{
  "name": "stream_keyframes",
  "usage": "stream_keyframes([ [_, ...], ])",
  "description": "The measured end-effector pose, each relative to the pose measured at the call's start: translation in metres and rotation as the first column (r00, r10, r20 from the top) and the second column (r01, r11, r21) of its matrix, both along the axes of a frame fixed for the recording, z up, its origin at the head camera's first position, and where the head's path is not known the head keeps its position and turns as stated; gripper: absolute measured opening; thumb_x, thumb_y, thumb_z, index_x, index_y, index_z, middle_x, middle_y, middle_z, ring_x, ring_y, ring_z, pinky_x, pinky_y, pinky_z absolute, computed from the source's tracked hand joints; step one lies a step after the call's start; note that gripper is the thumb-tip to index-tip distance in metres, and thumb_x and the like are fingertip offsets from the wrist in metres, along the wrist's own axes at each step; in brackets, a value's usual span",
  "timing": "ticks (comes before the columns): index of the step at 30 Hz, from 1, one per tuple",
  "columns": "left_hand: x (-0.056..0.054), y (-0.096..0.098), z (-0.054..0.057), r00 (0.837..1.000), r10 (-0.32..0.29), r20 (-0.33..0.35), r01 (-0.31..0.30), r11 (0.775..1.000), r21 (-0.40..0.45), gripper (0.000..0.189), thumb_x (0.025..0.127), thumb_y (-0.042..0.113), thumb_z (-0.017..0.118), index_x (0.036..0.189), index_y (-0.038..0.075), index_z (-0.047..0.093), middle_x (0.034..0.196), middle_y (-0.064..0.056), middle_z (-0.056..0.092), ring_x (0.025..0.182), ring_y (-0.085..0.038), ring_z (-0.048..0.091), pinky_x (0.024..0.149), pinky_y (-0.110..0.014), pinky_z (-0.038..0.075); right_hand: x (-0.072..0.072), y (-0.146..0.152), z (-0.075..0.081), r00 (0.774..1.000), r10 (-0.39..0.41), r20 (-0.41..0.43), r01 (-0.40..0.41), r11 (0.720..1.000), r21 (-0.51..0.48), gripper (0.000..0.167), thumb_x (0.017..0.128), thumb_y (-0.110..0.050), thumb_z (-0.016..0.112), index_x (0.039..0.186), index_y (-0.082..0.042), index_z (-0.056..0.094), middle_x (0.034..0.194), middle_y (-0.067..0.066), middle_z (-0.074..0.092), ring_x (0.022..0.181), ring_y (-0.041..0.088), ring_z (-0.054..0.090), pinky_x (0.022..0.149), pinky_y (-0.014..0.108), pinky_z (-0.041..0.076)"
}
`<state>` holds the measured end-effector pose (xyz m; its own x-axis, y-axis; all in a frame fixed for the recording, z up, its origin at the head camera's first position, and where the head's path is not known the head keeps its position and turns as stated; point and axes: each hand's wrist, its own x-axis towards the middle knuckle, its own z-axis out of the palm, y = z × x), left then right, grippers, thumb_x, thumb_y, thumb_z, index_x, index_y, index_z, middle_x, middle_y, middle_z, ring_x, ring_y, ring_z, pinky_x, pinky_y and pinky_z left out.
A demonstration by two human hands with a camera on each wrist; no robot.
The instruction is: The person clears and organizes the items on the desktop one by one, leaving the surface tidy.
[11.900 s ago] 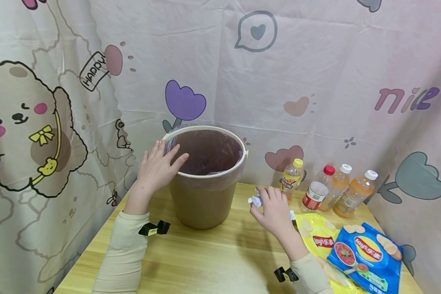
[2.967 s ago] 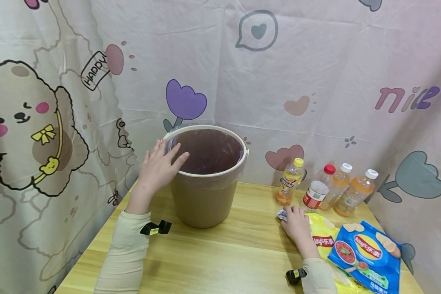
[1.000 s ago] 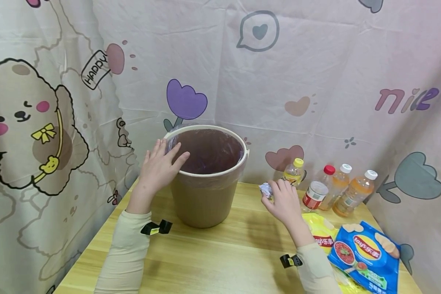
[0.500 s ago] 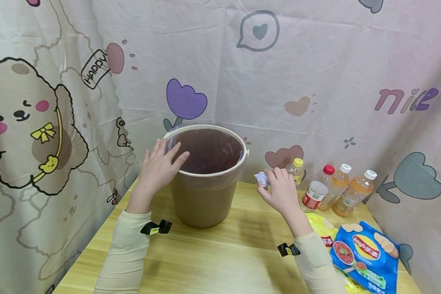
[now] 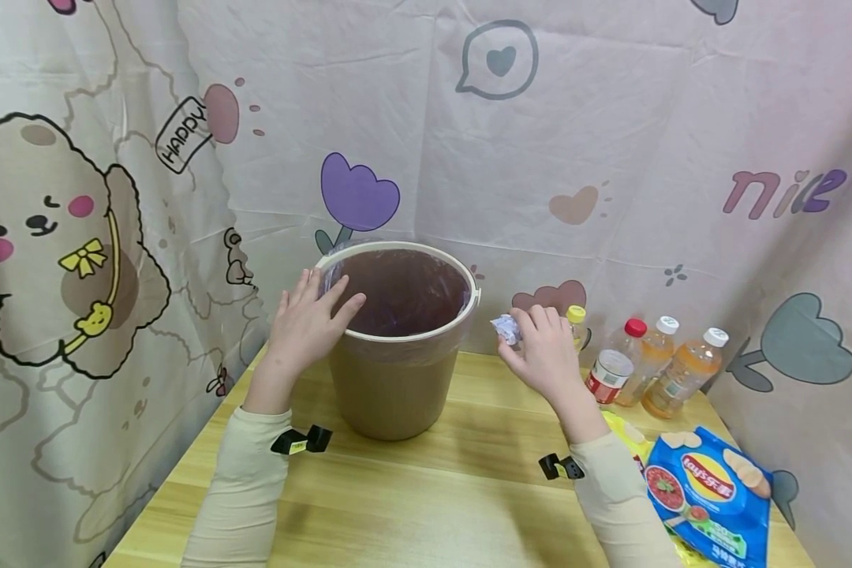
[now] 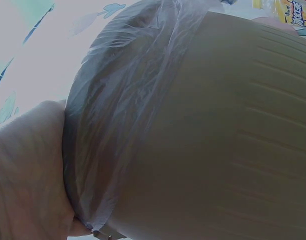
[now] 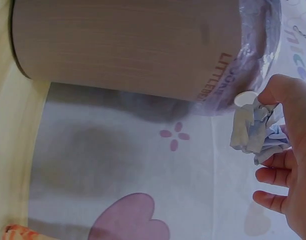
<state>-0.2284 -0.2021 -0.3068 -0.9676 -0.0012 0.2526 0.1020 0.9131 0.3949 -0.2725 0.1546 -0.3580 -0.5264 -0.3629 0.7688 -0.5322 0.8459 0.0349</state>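
A brown trash bin (image 5: 390, 394) with a cream rim and a clear plastic liner (image 6: 118, 85) stands upright on the wooden table. On the bin's left rim rests my left hand (image 5: 301, 331), its fingers spread and extended. My right hand (image 5: 548, 351) pinches a crumpled ball of paper (image 5: 506, 328) between thumb and fingers, in the air to the right of the bin. In the right wrist view the paper ball (image 7: 255, 132) shows pale and creased, with the other fingers loosely bent below it. The bottom of the bin's inside is dark and hard to make out.
A yellow-capped bottle (image 5: 575, 315) stands partly behind my right hand. Farther right are a red-capped bottle (image 5: 614, 367) and two white-capped bottles (image 5: 674, 386). A blue chip bag (image 5: 713, 493) overlaps a yellow one (image 5: 625, 434). A printed curtain (image 5: 426, 142) hangs behind.
Three seconds ago my right hand was at the paper ball beside the yellow chip bag. Since then it has lifted the ball up and left. My left hand has stayed on the rim.
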Motion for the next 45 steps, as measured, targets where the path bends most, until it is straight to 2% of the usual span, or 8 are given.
stream_keyframes([
  [10,0.0,0.0,0.001,1.0,0.0,0.001,0.0,1.0,-0.006,0.085,0.092,0.077,0.017,0.153,0.02,0.032,0.164,-0.021,0.006,0.153,-0.036,-0.003,0.119,-0.065,-0.001,-0.002,-0.006,0.018,0.998,0.03,-0.05,-0.03,1.0,-0.007,0.043,0.082,-0.038,0.057,0.111,-0.007,0.066,0.093,0.013,0.061,0.086,0.035,0.053,0.066,0.045,0.04],
  [18,0.0,0.0,0.001,1.0,-0.003,0.007,0.003,1.0,-0.007,0.086,0.092,0.077,0.017,0.154,0.02,0.031,0.164,-0.02,0.005,0.153,-0.036,-0.004,0.119,-0.065,-0.001,0.0,-0.015,0.032,0.994,0.049,-0.098,-0.051,0.998,-0.024,0.043,0.083,-0.038,0.057,0.111,-0.007,0.066,0.088,0.012,0.057,0.081,0.035,0.05,0.063,0.043,0.036],
  [32,0.0,0.0,0.001,1.0,-0.007,0.015,0.007,1.0,-0.006,0.086,0.092,0.077,0.016,0.154,0.02,0.03,0.164,-0.02,0.004,0.153,-0.036,-0.005,0.119,-0.065,-0.002,0.002,-0.035,0.055,0.991,0.085,-0.1,-0.088,0.996,-0.026,0.047,0.085,-0.038,0.054,0.12,-0.008,0.064,0.088,0.012,0.056,0.082,0.034,0.049,0.066,0.046,0.038],
  [45,0.0,-0.001,0.001,1.0,-0.004,0.011,0.004,1.0,0.004,0.086,0.092,0.077,0.017,0.154,0.02,0.03,0.164,-0.02,0.003,0.153,-0.036,-0.005,0.119,-0.064,-0.003,0.001,-0.058,0.065,0.988,0.119,-0.096,-0.122,0.992,-0.029,0.049,0.081,-0.034,0.064,0.122,-0.008,0.063,0.091,0.012,0.057,0.087,0.033,0.051,0.071,0.046,0.041],
])
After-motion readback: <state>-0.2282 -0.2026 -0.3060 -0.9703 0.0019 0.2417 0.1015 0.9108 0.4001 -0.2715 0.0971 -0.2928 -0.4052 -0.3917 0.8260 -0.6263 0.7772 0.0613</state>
